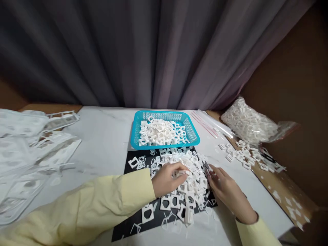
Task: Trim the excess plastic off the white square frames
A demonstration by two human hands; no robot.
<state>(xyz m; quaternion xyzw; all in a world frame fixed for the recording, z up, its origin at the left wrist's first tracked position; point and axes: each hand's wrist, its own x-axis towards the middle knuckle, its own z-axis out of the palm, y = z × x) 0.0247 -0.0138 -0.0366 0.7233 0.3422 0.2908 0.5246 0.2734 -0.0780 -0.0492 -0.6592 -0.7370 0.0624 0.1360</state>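
Note:
My left hand is closed over a heap of small white plastic frames, thumb and forefinger pinching one small white piece. To the right of the heap, my right hand has its fingers closed on a slim dark metal tool; its exact kind is too small to make out. The tool's end points toward the heap. Under the heap lies a black mat, with larger white square frames and thin plastic offcuts near its front edge.
Behind the mat stands a blue basket with many white pieces inside. White sheets of moulded plastic are stacked at the left. A full clear bag, loose white pieces and flat zip bags lie at the right.

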